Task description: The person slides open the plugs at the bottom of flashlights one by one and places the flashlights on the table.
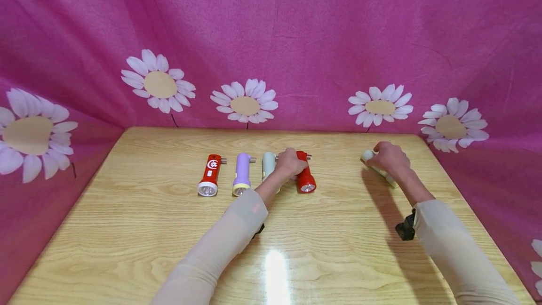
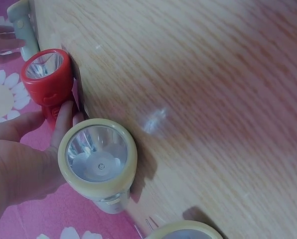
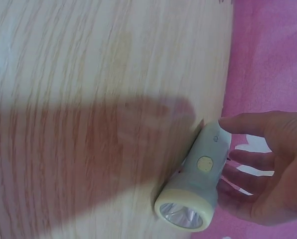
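Observation:
In the head view my left hand [image 1: 291,163] is at the plain red flashlight [image 1: 306,175], which lies on the wooden table with its lens toward me. The left wrist view shows the thumb and a finger on either side of the red flashlight's body [image 2: 51,89]. Farther right, my right hand [image 1: 390,158] holds a pale green flashlight [image 1: 369,156] with a cream head. Up close, the right thumb touches the tail end of that flashlight [image 3: 201,159], and the other fingers lie along its far side, partly hidden.
Left of my left hand lie a grey-green flashlight [image 1: 268,164], partly behind the arm, a purple one [image 1: 243,168] and a red-and-white one [image 1: 211,173], roughly in a row. Pink cloth [image 1: 296,51] with daisies rises behind the table [image 1: 127,229] and along its sides.

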Tool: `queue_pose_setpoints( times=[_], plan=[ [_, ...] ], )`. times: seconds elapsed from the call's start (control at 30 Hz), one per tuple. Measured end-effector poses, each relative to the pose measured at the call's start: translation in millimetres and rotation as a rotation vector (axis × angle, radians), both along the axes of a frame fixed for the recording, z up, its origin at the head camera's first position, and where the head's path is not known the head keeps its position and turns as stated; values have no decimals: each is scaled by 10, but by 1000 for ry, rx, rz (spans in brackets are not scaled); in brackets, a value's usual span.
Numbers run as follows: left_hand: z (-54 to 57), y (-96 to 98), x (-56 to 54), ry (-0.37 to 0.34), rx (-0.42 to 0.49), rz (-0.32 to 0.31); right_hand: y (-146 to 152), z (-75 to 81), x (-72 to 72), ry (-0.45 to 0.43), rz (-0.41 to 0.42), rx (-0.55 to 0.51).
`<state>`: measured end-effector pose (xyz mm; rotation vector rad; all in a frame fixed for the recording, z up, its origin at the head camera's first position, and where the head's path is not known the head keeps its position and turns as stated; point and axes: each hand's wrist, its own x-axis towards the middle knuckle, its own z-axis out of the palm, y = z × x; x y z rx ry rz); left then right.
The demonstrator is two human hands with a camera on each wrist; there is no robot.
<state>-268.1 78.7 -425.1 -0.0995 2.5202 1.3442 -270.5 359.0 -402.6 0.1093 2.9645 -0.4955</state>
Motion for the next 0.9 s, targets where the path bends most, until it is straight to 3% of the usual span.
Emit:
queue_pose_setpoints(
  times=[0.4,0.9],
  plan=[
    [-14,-5,-4,12,-11,-5,43,-97,8,30,12,2],
    [-17,-2,-19,16,-31,-15,100,-117,14,-15,3,-2]
  ],
)
